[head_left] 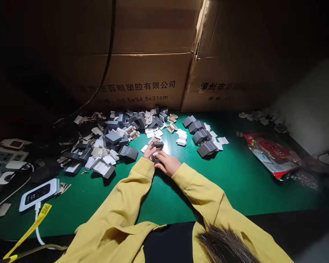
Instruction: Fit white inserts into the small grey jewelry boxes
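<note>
Over the middle of the green table, my left hand (149,151) is closed around a small dark grey box (158,145) with pale inner parts. My right hand (167,163) has its fingers bent against the near side of the same box, and they partly cover it. Left of my hands lies a heap of similar grey boxes (113,137), mixed with white and tan card inserts (131,132). To the right, several grey boxes (201,136) form a slanting row. A white insert (181,138) lies between that row and my hands.
Large cardboard cartons (142,69) stand along the back, with a black cable (109,60) hanging before them. A red and clear plastic bag (272,155) lies at right. At left are a white device (39,194) with a cable and a power strip (5,160).
</note>
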`<state>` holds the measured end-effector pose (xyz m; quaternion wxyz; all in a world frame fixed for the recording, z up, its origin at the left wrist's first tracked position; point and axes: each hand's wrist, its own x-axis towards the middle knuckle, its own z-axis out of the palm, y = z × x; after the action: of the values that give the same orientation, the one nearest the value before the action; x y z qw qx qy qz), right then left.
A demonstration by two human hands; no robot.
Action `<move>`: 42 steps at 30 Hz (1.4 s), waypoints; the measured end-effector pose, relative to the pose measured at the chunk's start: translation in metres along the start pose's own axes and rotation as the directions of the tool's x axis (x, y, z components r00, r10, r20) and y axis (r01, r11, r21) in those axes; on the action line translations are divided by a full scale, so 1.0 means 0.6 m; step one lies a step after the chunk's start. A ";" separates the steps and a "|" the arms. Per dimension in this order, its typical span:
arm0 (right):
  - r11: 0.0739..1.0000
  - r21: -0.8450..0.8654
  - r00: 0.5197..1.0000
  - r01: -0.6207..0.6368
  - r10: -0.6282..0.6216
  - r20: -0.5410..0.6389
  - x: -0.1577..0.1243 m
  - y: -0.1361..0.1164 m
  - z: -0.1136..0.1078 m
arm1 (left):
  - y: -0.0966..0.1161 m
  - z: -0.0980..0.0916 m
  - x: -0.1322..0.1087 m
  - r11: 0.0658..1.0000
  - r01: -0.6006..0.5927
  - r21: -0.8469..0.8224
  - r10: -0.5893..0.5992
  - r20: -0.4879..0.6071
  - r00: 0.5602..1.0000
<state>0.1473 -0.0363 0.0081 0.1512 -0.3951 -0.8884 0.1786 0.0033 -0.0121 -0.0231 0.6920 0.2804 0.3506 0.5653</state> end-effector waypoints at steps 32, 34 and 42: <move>0.872 0.417 0.727 -0.256 0.458 -0.512 0.087 0.103 0.020 | 0.030 0.000 -0.002 0.966 0.017 -0.258 -0.003 0.057 0.998; 0.894 0.351 0.769 -0.280 0.428 -0.476 0.115 0.111 0.018 | 0.028 0.000 0.000 0.961 0.025 -0.276 -0.011 0.052 0.999; 0.922 -0.182 0.934 -0.342 0.314 -0.169 0.142 0.089 0.003 | 0.024 -0.003 0.012 0.982 0.075 -0.175 -0.090 -0.082 0.993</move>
<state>0.1262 0.0609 -0.0058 0.1371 -0.5634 -0.8108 0.0798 -0.0059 -0.0022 -0.0142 0.7199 0.1797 0.3426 0.5762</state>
